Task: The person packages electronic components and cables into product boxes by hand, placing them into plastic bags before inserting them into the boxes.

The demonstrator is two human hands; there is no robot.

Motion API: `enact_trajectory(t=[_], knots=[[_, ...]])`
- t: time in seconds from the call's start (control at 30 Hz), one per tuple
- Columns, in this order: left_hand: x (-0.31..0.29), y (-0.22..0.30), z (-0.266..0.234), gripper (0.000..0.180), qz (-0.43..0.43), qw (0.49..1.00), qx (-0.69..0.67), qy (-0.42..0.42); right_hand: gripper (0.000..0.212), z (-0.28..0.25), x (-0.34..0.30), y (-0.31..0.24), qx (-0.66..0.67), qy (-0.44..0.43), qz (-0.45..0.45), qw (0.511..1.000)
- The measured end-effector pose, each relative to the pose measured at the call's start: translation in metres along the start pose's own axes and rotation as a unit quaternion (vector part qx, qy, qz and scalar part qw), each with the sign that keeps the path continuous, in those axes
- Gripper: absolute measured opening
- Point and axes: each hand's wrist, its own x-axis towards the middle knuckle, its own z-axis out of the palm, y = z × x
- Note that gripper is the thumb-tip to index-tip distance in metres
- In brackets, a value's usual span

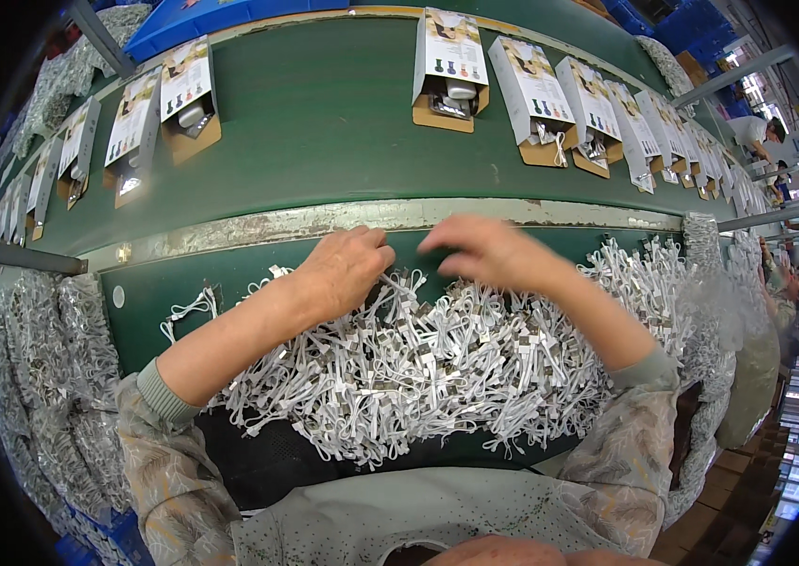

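Note:
A broad heap of short white USB cables (pixel 437 368), each bundled in a loop, covers the green bench in front of me. My left hand (pixel 347 269) is at the far edge of the heap with its fingers curled in; whatever they hold is hidden. Beside it, cable loops (pixel 407 286) stick up from the pile. My right hand (pixel 494 250), slightly blurred, hovers over the heap's far side, thumb and fingers apart, with nothing visible between them.
Past a worn metal rail (pixel 399 215), a green conveyor belt (pixel 324 113) carries open-ended printed boxes (pixel 456 57) with small items inside. Bagged cables (pixel 50 377) are stacked at left, more bags (pixel 701 283) at right. A blue tray (pixel 220 19) stands behind. Other people (pixel 753 132) work far right.

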Motion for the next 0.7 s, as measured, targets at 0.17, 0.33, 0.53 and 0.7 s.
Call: enact_trajectory(t=[0.17,0.33,0.53,0.7], knots=[[-0.014,-0.009,-0.010,0.012,-0.039,0.999,0.008,0.012,0.015,0.026,0.004,-0.016,-0.077,-0.079,0.040,0.993],[-0.028,-0.023,-0.040,0.021,-0.242,0.955,-0.169,0.021,0.017,0.036,-0.004,-0.012,-0.031,-0.001,-0.028,0.999],[-0.014,-0.069,-0.046,0.021,-0.319,0.845,-0.350,0.249,0.013,0.038,-0.003,-0.010,-0.090,-0.034,-0.069,0.993],[0.005,-0.115,-0.052,0.020,-0.402,0.782,-0.358,0.313,0.014,0.007,-0.006,-0.011,0.274,-0.036,0.172,0.945]])
